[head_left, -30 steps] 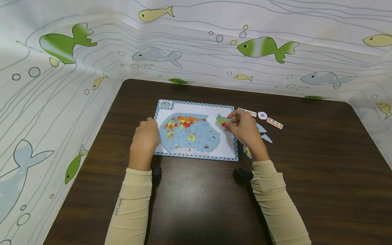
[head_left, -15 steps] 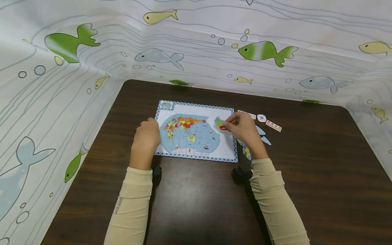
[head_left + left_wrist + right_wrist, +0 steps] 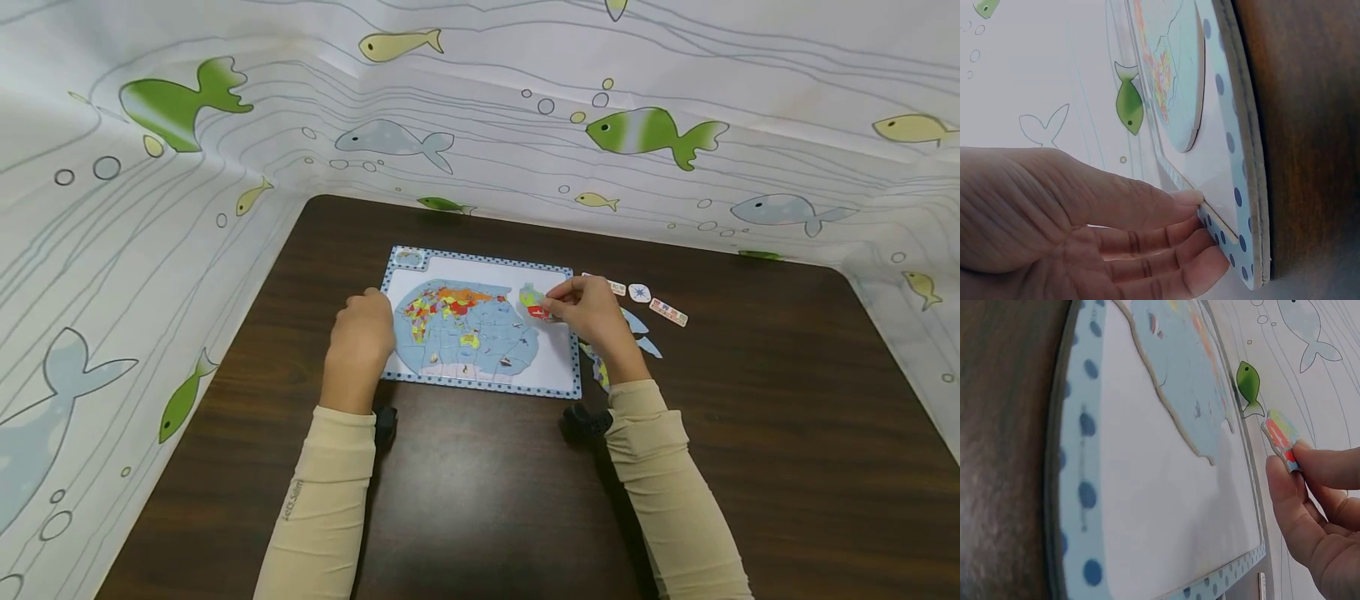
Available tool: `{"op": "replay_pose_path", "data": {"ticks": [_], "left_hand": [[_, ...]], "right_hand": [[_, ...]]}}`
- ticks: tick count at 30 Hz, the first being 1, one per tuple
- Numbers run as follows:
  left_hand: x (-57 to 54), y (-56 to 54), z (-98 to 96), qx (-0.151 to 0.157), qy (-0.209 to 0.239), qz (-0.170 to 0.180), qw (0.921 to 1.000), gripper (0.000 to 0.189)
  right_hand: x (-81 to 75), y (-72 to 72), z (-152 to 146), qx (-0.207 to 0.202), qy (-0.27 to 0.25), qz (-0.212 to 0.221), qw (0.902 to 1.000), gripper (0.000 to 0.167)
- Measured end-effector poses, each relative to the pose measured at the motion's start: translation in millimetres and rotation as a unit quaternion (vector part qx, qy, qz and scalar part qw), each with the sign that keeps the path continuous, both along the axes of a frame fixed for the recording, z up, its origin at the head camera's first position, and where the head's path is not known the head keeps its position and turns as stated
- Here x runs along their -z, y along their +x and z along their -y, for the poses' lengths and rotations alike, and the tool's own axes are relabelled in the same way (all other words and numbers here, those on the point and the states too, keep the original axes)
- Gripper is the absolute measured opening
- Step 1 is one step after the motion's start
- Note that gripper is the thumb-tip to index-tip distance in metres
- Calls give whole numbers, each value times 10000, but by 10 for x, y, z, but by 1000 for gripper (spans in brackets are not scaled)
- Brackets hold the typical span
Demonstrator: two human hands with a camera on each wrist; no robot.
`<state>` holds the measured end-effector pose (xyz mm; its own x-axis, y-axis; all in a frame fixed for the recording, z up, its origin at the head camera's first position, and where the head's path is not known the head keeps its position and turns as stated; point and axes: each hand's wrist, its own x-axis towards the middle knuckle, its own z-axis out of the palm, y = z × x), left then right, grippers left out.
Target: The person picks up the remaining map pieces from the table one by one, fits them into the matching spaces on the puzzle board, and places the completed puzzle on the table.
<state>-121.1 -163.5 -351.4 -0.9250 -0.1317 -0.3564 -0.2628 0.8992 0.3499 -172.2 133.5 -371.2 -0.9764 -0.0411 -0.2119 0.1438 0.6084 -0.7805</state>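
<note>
A world map jigsaw board [image 3: 552,354] with a blue dotted border lies on the dark table. Joined pieces form most of a map [image 3: 491,337] on its white middle, and bare white shows on the right. My left hand [image 3: 360,342] holds the board's left edge; in the left wrist view the thumb lies on the border, with the fingers curled at the edge. Between thumb and fingertips, my right hand [image 3: 597,315] pinches a green, red and blue puzzle piece [image 3: 1280,437]. The piece is raised over the board, close to the map's upper right side.
Right of the board lie loose blue pieces [image 3: 649,347], a multicoloured piece [image 3: 601,372] partly behind the right wrist, a compass piece [image 3: 640,292] and a lettered strip [image 3: 668,312]. Another strip is partly hidden by the right hand. A fish-printed sheet [image 3: 510,150] surrounds the table.
My right hand has carried the puzzle piece a little to the left, closer to the map, and the piece has turned slightly. My left hand stays on the board's edge.
</note>
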Motion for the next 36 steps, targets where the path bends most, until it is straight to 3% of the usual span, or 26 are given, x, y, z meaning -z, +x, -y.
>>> {"op": "replay_pose_path", "data": {"ticks": [8, 18, 27, 36], "left_hand": [[-25, 6, -5, 35, 76, 97, 9999, 49], [-32, 1, 6, 5, 71, 52, 10000, 51], [-25, 7, 1, 15, 37, 37, 10000, 50], [-27, 7, 4, 39, 31, 22, 10000, 48]], "right_hand": [[28, -77, 23, -1, -302, 221, 9993, 24], [-56, -160, 110, 87, -75, 131, 9998, 24], [14, -249, 176, -7, 77, 364, 9993, 23], [-12, -300, 188, -135, 387, 353, 9985, 23]]}}
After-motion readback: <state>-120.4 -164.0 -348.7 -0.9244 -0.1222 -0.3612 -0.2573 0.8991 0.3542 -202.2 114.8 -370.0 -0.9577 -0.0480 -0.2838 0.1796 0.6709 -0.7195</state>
